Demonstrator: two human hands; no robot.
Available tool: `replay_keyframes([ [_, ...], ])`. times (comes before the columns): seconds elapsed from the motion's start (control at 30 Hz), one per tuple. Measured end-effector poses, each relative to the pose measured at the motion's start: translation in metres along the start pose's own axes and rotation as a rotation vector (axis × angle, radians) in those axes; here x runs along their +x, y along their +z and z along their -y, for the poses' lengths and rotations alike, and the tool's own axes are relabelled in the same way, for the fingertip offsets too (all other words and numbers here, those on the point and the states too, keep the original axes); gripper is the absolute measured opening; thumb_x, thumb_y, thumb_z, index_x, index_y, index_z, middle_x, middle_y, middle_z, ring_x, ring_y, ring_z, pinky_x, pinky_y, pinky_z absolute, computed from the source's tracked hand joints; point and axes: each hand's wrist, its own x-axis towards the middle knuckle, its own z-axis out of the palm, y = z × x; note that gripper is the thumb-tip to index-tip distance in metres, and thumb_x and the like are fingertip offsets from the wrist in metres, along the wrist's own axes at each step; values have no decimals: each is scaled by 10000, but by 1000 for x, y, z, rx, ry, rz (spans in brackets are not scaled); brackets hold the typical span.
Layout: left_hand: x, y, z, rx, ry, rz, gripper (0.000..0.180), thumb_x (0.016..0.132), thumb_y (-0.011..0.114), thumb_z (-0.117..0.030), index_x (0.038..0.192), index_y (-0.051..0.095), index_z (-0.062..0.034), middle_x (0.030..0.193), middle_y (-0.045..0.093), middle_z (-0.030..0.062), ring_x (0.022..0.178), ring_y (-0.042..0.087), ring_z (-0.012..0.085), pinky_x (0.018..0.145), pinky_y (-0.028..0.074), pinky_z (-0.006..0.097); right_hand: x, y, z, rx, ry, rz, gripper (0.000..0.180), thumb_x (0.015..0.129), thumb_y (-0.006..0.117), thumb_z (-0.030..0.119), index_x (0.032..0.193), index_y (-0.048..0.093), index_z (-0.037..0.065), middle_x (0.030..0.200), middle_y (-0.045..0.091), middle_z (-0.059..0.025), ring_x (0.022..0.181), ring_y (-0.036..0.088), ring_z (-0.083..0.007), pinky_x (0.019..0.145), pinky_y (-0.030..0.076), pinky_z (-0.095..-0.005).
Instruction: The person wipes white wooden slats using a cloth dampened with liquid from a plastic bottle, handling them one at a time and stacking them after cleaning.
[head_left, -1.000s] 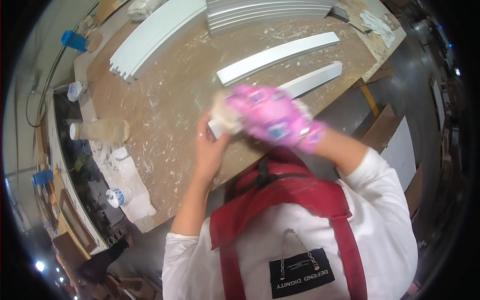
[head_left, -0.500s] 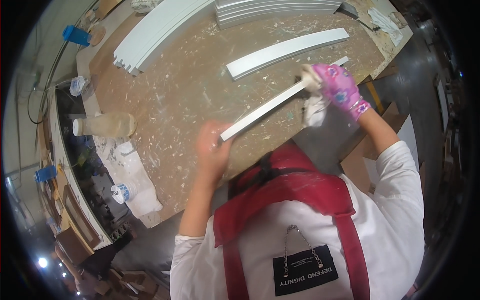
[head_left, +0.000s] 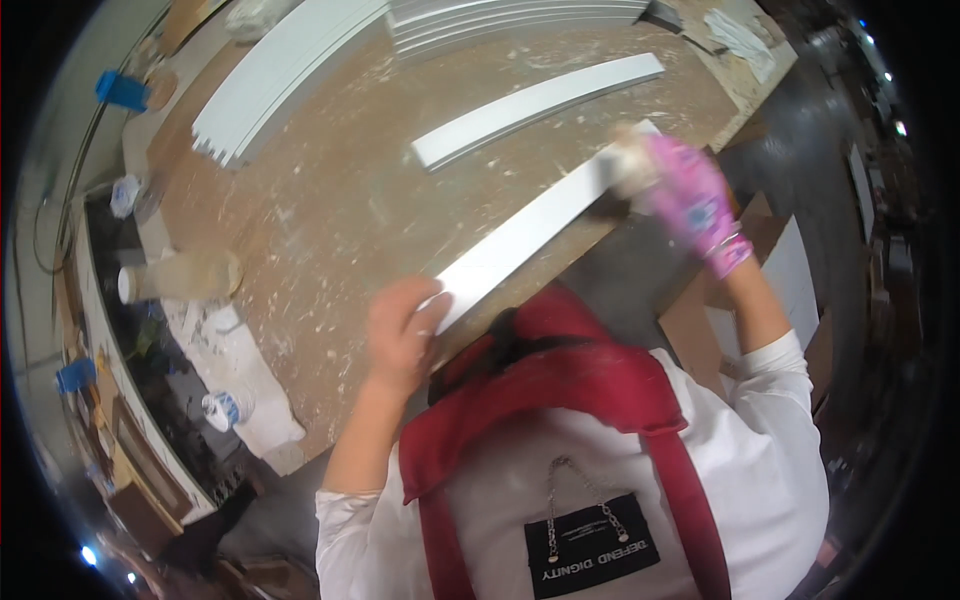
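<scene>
A white strip (head_left: 530,230) is held slantwise over the near edge of the tabletop (head_left: 330,260), its near end pinched between the thumb and fingers of the bare left hand (head_left: 402,325), presumably so that it is steadied from one end while most of its length is left free. Toward the far end, a pale cloth (head_left: 632,172) is wrapped against the strip by the gloved right hand (head_left: 695,195), whose fingers appear closed around it; the pink glove may be worn to keep the skin off whatever is on the cloth. A second strip (head_left: 540,108) is laid alone beyond, well apart, and the left stack (head_left: 290,80) and far stack (head_left: 515,30) are set toward the back, which seems to keep the near area free for handling. The cloth and glove are smeared by motion, so the separate right fingers cannot be told apart, and part of the strip is covered by the cloth, with only its tip showing past it. Whether the strip's underside is rested on the wood cannot be told. Both stacks are cut off by the upper rim.
</scene>
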Motion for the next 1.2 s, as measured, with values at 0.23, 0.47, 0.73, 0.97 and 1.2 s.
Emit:
replay_keyframes([
  [0.23,-1,-11,3,-76,-205,47,243,628,613,95,855,596,8,898,611,151,831,589,325,736,471,384,34,85,148,464,-329,3,411,711,646,296,1077,575,124,863,628,-68,704,615,-215,531,503,-337],
  [0.47,-13,-13,-4,28,-331,115,273,625,617,122,862,613,-14,924,629,139,850,596,323,750,477,401,38,37,23,24,-69,204,267,762,634,276,995,602,149,911,643,-30,901,638,-238,765,532,-394],
  [0.73,-4,-19,0,219,-180,373,413,719,722,-41,1109,585,-51,1103,589,165,1002,571,344,855,468,420,18,52,-80,-109,-26,28,235,769,641,239,979,591,148,828,601,-53,761,610,-263,648,506,-405],
  [0.97,62,22,-23,250,-273,625,790,671,777,-404,1306,470,-48,1326,468,213,1211,449,387,1015,339,496,20,40,-32,-64,-135,-10,236,714,660,204,933,607,133,830,592,-45,754,600,-259,640,495,-397],
  [1.2,72,51,-14,252,-532,637,679,701,764,-433,1214,547,-45,891,644,168,819,619,353,733,504,413,33,-3,-15,10,-189,-236,350,731,647,137,1077,625,97,930,656,-74,673,610,-259,595,502,-348],
])
